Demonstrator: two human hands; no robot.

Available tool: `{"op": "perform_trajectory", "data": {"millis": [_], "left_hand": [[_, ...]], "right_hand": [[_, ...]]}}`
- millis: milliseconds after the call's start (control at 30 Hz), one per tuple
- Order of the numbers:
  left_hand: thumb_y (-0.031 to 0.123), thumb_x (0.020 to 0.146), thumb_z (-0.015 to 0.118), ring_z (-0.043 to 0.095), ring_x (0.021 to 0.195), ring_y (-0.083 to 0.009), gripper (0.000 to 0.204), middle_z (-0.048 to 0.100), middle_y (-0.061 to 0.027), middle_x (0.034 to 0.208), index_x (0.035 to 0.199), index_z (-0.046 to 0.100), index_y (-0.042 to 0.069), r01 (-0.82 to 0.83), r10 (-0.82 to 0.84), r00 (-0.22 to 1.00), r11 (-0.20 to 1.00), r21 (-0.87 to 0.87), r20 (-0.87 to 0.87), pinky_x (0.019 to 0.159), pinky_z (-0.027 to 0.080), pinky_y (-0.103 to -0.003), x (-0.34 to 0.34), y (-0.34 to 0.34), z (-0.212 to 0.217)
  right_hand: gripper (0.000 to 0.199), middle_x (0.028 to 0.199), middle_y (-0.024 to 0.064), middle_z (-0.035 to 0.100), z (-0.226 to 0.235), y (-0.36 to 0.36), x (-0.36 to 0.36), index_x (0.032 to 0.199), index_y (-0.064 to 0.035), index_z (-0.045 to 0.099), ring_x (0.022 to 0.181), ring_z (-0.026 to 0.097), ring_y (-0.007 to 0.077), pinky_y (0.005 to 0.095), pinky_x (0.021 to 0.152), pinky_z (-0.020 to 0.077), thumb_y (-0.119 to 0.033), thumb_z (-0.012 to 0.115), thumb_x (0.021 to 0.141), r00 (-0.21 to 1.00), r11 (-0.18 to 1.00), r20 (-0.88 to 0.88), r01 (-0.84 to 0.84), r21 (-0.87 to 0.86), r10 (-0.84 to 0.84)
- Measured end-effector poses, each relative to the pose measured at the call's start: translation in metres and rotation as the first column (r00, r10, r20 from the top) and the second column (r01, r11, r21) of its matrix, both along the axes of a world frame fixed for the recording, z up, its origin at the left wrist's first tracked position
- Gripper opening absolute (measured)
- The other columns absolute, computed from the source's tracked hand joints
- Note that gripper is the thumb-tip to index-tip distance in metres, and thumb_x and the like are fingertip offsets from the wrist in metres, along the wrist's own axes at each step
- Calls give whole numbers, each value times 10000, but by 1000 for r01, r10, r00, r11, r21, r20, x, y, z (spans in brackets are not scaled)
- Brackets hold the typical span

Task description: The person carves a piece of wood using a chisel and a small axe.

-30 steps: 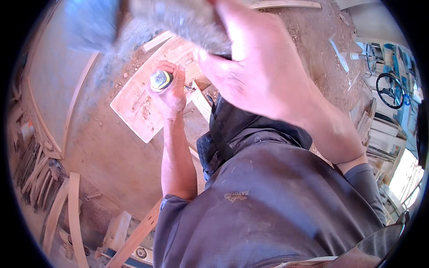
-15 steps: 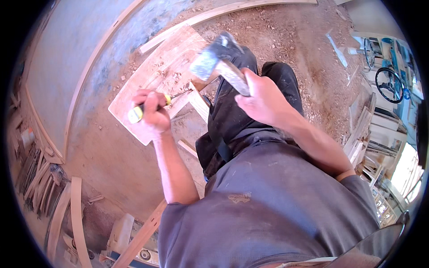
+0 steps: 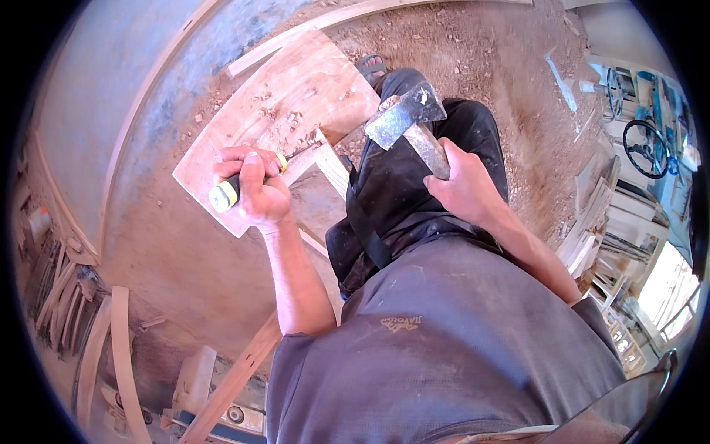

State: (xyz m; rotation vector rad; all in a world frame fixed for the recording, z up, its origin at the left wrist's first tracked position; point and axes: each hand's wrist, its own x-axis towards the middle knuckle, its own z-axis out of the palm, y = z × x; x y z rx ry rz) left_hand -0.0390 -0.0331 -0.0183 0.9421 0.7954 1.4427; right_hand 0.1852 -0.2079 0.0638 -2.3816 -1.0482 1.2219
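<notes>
My left hand (image 3: 255,185) is closed round the black and yellow handle of a chisel (image 3: 224,195). The thin chisel blade slants up to the right, its tip at the end of a narrow wooden leg (image 3: 333,169) beside a pale wooden board (image 3: 325,78). Wood chips (image 3: 294,118) lie on the board around that spot. In my right hand (image 3: 466,181) is the wooden handle of a hatchet (image 3: 405,118). Its broad metal head hangs over my thigh, apart from the chisel.
Curved wooden strips (image 3: 140,115) and a long batten (image 3: 310,33) border the board on the left and far side. Shavings litter the dirt floor (image 3: 481,59). Stacked timber (image 3: 592,211) and a black wheel (image 3: 646,149) stand at the right; more offcuts (image 3: 63,288) lie at the left.
The hatchet has moved right and slightly down, away from the chisel and board, in my right hand. My left hand keeps its grip on the chisel at nearly the same place.
</notes>
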Motion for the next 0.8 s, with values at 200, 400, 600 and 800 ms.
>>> {"op": "perform_trajectory", "data": {"millis": [200,400,600,800], "left_hand": [[-91,823,594,519,548,-165,203,552,-125,780,839,454,55,67,-68,998,994,90,17,471,465,-321,3,-11,-6],[-63,825,629,536,579,-166,214,552,-116,765,822,449,53,-27,37,998,987,160,-60,481,464,-305,2,-31,-9],[-36,751,685,597,596,-213,201,607,-109,700,760,500,41,-35,110,962,958,286,-251,558,499,-332,11,-48,-4],[-46,728,670,605,581,-229,168,607,-118,710,754,522,31,98,70,932,896,433,-355,528,495,-326,23,-52,7]], "right_hand": [[568,947,339,673,2,5,-5,1328,67,514,953,669,482,503,846,523,-157,691,837,999,999,33,-30,27,29],[549,984,330,677,8,8,-10,1319,57,519,980,662,481,497,853,520,-161,690,845,999,1000,35,10,-22,-9],[484,992,321,677,17,17,-13,1264,40,533,996,654,482,493,852,511,-152,693,849,999,998,24,33,-61,-32],[451,947,314,674,18,25,-18,1230,27,537,956,655,489,492,810,505,-141,703,847,999,994,49,0,-110,6]]}}
